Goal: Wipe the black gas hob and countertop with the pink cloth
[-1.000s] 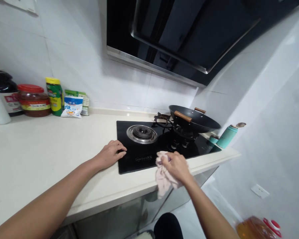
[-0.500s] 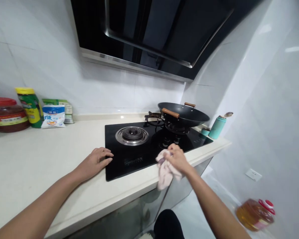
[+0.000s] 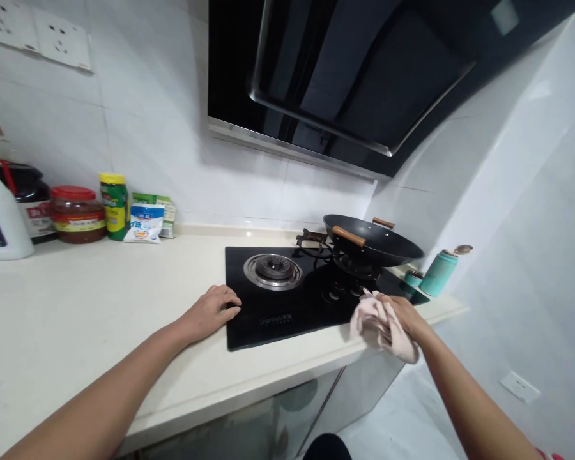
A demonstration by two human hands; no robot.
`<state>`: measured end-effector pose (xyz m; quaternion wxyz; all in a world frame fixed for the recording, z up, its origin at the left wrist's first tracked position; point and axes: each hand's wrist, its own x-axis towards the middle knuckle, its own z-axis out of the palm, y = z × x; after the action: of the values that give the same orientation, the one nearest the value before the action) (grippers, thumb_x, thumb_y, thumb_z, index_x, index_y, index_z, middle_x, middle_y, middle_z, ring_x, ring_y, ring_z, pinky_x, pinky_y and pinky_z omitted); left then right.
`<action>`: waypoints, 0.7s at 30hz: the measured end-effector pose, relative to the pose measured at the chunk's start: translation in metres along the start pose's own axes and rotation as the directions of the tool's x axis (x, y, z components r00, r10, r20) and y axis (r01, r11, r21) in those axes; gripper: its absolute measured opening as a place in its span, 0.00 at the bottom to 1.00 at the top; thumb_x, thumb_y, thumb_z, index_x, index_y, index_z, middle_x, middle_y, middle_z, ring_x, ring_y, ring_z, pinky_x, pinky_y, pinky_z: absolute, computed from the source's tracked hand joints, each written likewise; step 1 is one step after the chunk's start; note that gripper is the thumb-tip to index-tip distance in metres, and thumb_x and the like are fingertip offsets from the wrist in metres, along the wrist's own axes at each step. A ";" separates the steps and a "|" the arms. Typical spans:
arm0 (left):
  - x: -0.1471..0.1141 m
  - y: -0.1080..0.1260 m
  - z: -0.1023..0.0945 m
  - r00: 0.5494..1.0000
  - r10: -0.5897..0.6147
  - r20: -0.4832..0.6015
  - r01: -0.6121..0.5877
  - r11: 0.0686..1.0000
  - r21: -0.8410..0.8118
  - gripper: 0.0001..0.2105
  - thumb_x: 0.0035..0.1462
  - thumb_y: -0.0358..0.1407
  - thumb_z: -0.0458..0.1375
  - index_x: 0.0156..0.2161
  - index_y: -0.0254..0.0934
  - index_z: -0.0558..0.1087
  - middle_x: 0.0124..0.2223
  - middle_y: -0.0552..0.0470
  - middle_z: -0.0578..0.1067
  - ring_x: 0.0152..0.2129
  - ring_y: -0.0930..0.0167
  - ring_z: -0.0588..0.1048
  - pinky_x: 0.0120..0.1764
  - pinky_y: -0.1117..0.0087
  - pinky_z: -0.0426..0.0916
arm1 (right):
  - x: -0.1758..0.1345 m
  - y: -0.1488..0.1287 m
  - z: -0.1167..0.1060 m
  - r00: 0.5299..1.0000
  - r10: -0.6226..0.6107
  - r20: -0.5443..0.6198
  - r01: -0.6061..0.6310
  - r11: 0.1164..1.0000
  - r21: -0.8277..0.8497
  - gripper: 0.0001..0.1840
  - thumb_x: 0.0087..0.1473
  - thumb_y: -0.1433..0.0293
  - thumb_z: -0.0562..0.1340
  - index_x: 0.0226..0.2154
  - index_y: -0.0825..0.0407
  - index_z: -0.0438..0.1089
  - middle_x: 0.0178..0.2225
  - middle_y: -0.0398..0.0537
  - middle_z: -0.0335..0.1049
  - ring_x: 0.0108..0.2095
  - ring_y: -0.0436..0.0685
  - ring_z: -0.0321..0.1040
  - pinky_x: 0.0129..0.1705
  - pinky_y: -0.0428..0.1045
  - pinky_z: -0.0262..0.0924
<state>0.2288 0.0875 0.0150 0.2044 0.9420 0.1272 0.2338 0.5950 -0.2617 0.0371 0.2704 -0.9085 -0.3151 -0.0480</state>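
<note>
At the cooktop's (image 3: 311, 310) front edge, right half, the right hand (image 3: 405, 314) grips a bunched pink cloth (image 3: 381, 327). The left hand (image 3: 211, 313), empty, fingers loosely bent, rests across the boundary between surface (image 3: 100, 313) and cooktop.

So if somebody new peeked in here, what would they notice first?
Probably the big black wok with wooden handles, on the right side of the stove. Then the pink cloth bunched in the right hand at the stove's front edge, with the left hand by its left edge. Above looms the dark hood.
</note>
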 end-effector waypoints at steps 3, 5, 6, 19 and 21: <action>-0.002 0.002 -0.001 1.000 -0.008 0.004 0.008 1.000 -0.009 0.16 0.61 0.47 0.53 0.41 0.42 0.78 0.48 0.47 0.76 0.49 0.61 0.71 0.53 0.57 0.68 | -0.002 -0.049 0.026 0.998 -0.049 -0.041 0.054 0.990 0.129 0.35 0.63 0.45 0.44 0.38 0.52 0.74 0.34 0.52 0.77 0.37 0.62 0.72 0.39 0.51 0.61; -0.004 0.003 -0.002 1.000 -0.009 0.003 0.009 1.000 -0.011 0.15 0.61 0.46 0.53 0.42 0.41 0.78 0.49 0.47 0.76 0.49 0.61 0.71 0.54 0.57 0.67 | -0.009 -0.082 0.045 0.995 -0.088 -0.045 0.093 0.990 0.104 0.33 0.63 0.46 0.44 0.48 0.51 0.71 0.41 0.53 0.76 0.42 0.62 0.71 0.44 0.52 0.61; -0.005 0.004 -0.002 1.000 -0.010 0.004 0.010 1.000 -0.011 0.15 0.60 0.45 0.53 0.42 0.41 0.78 0.49 0.47 0.76 0.49 0.61 0.71 0.54 0.57 0.67 | -0.015 -0.095 0.053 0.991 -0.134 -0.009 0.134 0.989 0.058 0.32 0.63 0.46 0.46 0.54 0.48 0.69 0.46 0.53 0.74 0.46 0.63 0.69 0.47 0.55 0.59; -0.009 0.007 0.010 0.999 -0.054 0.006 0.053 0.997 0.053 0.12 0.61 0.40 0.54 0.47 0.43 0.75 0.50 0.48 0.72 0.50 0.60 0.67 0.54 0.55 0.62 | -0.005 -0.156 0.098 0.847 -0.442 0.294 0.524 0.788 -0.323 0.21 0.61 0.64 0.54 0.55 0.50 0.65 0.54 0.59 0.65 0.51 0.65 0.62 0.53 0.58 0.51; -0.011 0.008 0.009 0.997 -0.072 0.024 0.071 0.997 0.040 0.12 0.62 0.40 0.54 0.47 0.43 0.75 0.51 0.48 0.71 0.51 0.60 0.66 0.54 0.54 0.62 | 0.026 -0.164 0.115 0.920 -0.321 0.225 0.386 0.838 -0.385 0.22 0.61 0.64 0.53 0.55 0.53 0.63 0.54 0.61 0.65 0.52 0.66 0.63 0.53 0.58 0.52</action>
<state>0.2252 0.0738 0.0077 0.1958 0.9435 0.1629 0.2119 0.5081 -0.0798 0.0220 0.0295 -0.8720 -0.4793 -0.0948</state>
